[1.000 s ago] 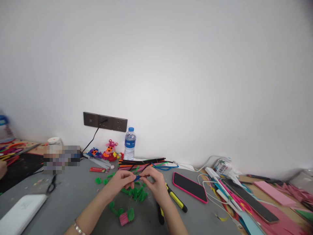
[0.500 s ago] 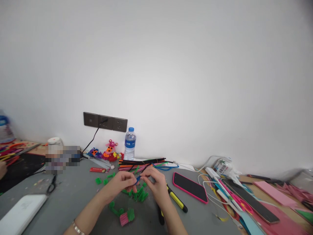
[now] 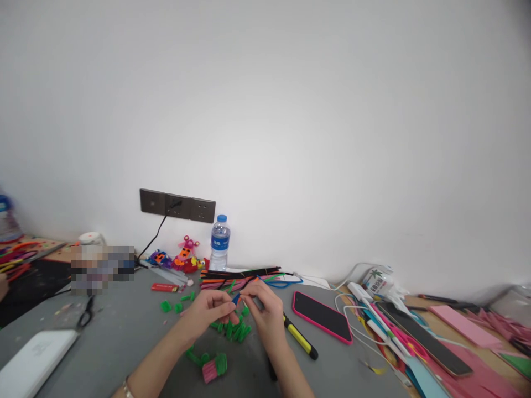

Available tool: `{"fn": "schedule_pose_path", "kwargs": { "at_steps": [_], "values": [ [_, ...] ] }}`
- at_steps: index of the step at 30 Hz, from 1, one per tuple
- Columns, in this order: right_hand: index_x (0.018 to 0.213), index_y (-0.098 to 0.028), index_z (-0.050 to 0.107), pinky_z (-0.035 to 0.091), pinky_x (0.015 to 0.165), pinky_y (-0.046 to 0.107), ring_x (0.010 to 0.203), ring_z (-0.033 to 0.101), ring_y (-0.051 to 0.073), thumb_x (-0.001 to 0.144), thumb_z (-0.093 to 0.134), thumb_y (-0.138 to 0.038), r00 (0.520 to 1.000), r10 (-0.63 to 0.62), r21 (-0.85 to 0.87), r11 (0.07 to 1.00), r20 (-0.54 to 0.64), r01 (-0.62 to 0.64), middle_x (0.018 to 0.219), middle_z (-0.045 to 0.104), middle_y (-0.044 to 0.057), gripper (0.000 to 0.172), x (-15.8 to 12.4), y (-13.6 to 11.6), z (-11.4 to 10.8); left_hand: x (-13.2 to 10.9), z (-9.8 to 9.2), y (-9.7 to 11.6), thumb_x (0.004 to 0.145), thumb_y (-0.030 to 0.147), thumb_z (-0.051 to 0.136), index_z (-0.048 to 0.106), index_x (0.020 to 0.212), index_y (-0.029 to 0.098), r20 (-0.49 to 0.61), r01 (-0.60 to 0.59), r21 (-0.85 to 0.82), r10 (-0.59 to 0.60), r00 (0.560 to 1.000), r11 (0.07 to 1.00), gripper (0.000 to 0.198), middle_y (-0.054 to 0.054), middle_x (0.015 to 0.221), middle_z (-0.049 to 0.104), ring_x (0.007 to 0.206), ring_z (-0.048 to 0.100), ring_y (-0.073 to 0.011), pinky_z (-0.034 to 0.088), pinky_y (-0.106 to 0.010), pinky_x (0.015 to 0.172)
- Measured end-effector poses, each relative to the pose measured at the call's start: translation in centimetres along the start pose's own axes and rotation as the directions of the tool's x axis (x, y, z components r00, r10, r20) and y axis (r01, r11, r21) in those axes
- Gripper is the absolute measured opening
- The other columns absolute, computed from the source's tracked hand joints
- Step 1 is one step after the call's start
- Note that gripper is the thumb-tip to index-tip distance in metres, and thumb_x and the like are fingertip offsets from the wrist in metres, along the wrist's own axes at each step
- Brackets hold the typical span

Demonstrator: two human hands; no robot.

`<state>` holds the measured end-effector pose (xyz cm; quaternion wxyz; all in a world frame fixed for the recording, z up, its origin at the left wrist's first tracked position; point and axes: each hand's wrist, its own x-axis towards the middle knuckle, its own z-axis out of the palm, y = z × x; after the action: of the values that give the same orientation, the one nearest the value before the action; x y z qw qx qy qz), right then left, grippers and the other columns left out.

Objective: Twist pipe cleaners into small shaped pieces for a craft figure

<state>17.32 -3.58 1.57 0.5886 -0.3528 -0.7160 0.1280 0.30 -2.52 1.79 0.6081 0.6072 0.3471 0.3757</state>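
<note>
My left hand (image 3: 213, 309) and my right hand (image 3: 263, 307) meet over the middle of the grey table, both with fingertips pinched. Between them is a small blue pipe cleaner piece (image 3: 236, 299), mostly covered by the fingers. Bent green pipe cleaner pieces (image 3: 238, 330) lie just beneath and around my hands. Closer to me rests a small pink and green pipe cleaner shape (image 3: 214, 368). Behind my hands is a bundle of pipe cleaners (image 3: 244, 273) in black, orange, pink and other colours.
A water bottle (image 3: 220, 243) stands by the wall near small colourful figures (image 3: 185, 254). To the right lie a yellow-black tool (image 3: 301, 337), a pink-cased phone (image 3: 321, 317) and cables. A white power bank (image 3: 39, 362) is at left; another person's hand (image 3: 3, 286) shows at the far left edge.
My hands have shifted slightly and the blue piece is now tilted more upright between the fingertips. The whole view has moved a little; the things on the table stay put.
</note>
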Motion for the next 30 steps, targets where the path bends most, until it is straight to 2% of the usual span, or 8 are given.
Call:
{"fn": "schedule_pose_path", "kwargs": {
  "at_steps": [9, 14, 19, 21, 27, 30],
  "values": [
    [0.075, -0.020, 0.064, 0.046, 0.060, 0.028, 0.067, 0.056, 0.017, 0.085, 0.058, -0.017, 0.999, 0.044, 0.049, 0.998, 0.014, -0.045, 0.070, 0.062, 0.003, 0.012, 0.2, 0.2, -0.3, 0.1, 0.4, 0.0, 0.071, 0.051, 0.069, 0.066, 0.068, 0.015, -0.067, 0.006, -0.013, -0.007, 0.998, 1.000, 0.037, -0.006, 0.064, 0.072, 0.055, 0.053, -0.0126, 0.040, -0.023, 0.056],
    [0.080, -0.020, 0.068, 0.048, 0.062, 0.028, 0.070, 0.059, 0.018, 0.083, 0.062, -0.016, 0.997, 0.032, 0.079, 0.996, 0.068, -0.037, 0.074, 0.064, 0.004, 0.007, 0.3, 1.1, -0.7, 0.6, -0.1, -0.8, 0.067, 0.055, 0.071, 0.070, 0.081, 0.014, -0.179, -0.002, -0.042, -0.006, 0.984, 0.999, 0.043, -0.005, 0.066, 0.073, 0.059, 0.055, -0.0141, 0.041, -0.025, 0.060],
    [0.082, -0.020, 0.068, 0.048, 0.063, 0.028, 0.072, 0.060, 0.018, 0.084, 0.060, -0.015, 0.997, 0.007, 0.063, 0.998, 0.075, -0.012, 0.076, 0.064, 0.004, 0.009, 0.3, 1.5, -0.9, 0.8, -0.1, -1.2, 0.067, 0.059, 0.068, 0.071, 0.084, 0.014, -0.161, 0.054, -0.063, -0.063, 0.985, 0.997, 0.049, -0.007, 0.071, 0.075, 0.063, 0.059, -0.0165, 0.043, -0.026, 0.063],
    [0.082, -0.020, 0.068, 0.048, 0.063, 0.028, 0.073, 0.060, 0.018, 0.084, 0.060, -0.015, 0.997, 0.009, 0.055, 0.998, 0.071, -0.013, 0.077, 0.064, 0.005, 0.010, 0.3, 1.5, -0.9, 0.7, -0.1, -1.1, 0.068, 0.062, 0.065, 0.071, 0.085, 0.014, -0.185, 0.061, -0.089, -0.077, 0.980, 0.994, 0.051, -0.007, 0.070, 0.074, 0.063, 0.059, -0.0171, 0.044, -0.027, 0.063],
    [0.081, -0.020, 0.067, 0.047, 0.062, 0.028, 0.071, 0.057, 0.017, 0.085, 0.059, -0.015, 0.994, 0.043, 0.043, 0.998, 0.103, -0.048, 0.077, 0.063, 0.004, 0.010, 0.3, 1.4, -1.2, 0.9, -0.6, -1.2, 0.071, 0.061, 0.062, 0.069, 0.073, 0.014, -0.320, -0.032, -0.090, 0.001, 0.948, 0.995, 0.047, -0.002, 0.056, 0.062, 0.053, 0.050, -0.0129, 0.036, -0.023, 0.052],
    [0.081, -0.020, 0.067, 0.047, 0.063, 0.028, 0.071, 0.057, 0.017, 0.085, 0.058, -0.015, 0.992, 0.045, 0.045, 0.998, 0.121, -0.051, 0.078, 0.063, 0.005, 0.011, 0.3, 1.4, -1.1, 1.1, -0.8, -1.4, 0.072, 0.060, 0.061, 0.068, 0.074, 0.014, -0.305, -0.035, -0.061, 0.014, 0.952, 0.998, 0.046, 0.000, 0.056, 0.059, 0.051, 0.046, -0.0118, 0.033, -0.023, 0.050]
  ]
}}
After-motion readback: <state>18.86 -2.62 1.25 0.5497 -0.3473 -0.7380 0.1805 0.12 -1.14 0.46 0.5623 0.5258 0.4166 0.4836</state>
